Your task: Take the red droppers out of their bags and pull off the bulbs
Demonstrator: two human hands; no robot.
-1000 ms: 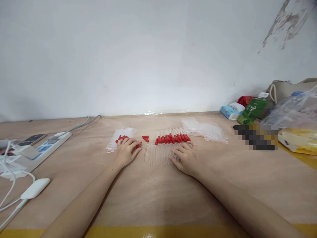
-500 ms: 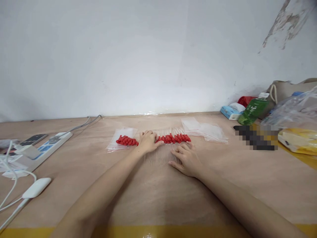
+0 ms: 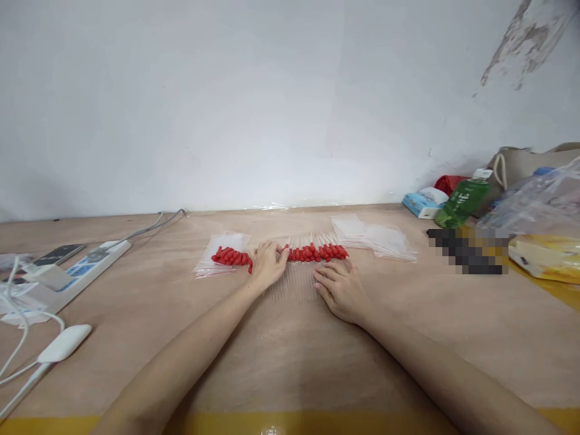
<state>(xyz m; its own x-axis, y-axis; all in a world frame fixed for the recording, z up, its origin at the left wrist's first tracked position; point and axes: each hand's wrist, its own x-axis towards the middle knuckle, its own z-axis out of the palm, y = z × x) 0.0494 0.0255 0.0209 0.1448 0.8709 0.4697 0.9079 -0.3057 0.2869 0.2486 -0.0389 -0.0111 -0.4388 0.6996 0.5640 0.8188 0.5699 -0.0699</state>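
Note:
A row of small red bulb-shaped pieces (image 3: pixel 312 252) runs left to right across the middle of the table. Thin clear tubes (image 3: pixel 294 283) stick out from the row toward me and toward the wall. My left hand (image 3: pixel 268 266) lies palm down across the row's left part, fingers bent over it and thumb apart, close to a red piece. What lies under its palm is hidden. Over the tubes at the right, my right hand (image 3: pixel 342 291) rests with its fingers extended, their tips near the red pieces. More red pieces (image 3: pixel 230 256) lie left of my left hand, on clear zip bags.
Clear zip bags (image 3: pixel 389 240) lie behind and right of the row. Far left are a white power strip (image 3: pixel 97 269), a phone (image 3: pixel 58 255) and cables with a white adapter (image 3: pixel 66 343). At right stand a green bottle (image 3: pixel 464 199), a tissue pack (image 3: pixel 422 205) and plastic bags (image 3: pixel 539 205).
My left thumb has swung up toward the row and closer to the fingers. One red piece now angles down beside that hand. My right thumb has drawn in toward its fingers.

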